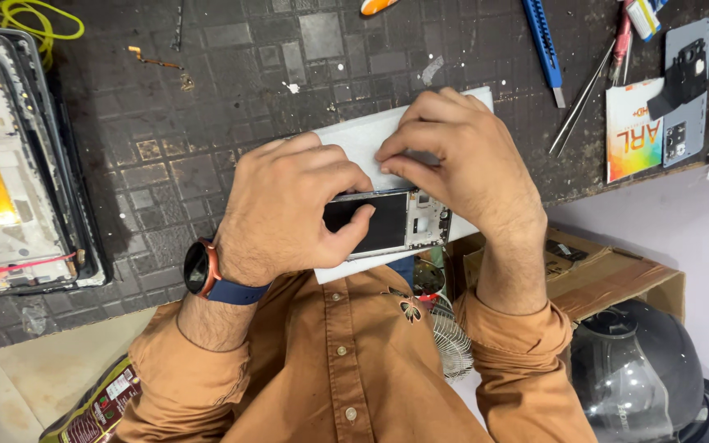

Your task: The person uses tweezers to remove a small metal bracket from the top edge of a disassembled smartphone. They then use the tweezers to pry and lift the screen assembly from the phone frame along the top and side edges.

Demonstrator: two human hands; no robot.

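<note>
On the dark tiled work mat (207, 164), over a white pad (354, 139), the person holds an opened phone (395, 221) with its black battery and circuit board showing, so the step in hand looks like disassembly or inspection. The left hand (289, 209) is closed around its lower end, thumb pressed on the battery. The right hand (461, 156) pinches the upper edge with curled fingertips; prying would call for a steady hold.

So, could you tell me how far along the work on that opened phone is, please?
Done: the phone lies opened on a white pad, its black battery and circuit board bare. In hand: the left hand presses its thumb on the battery; the right hand pinches at the top edge. Left: no back cover is on.
</note>
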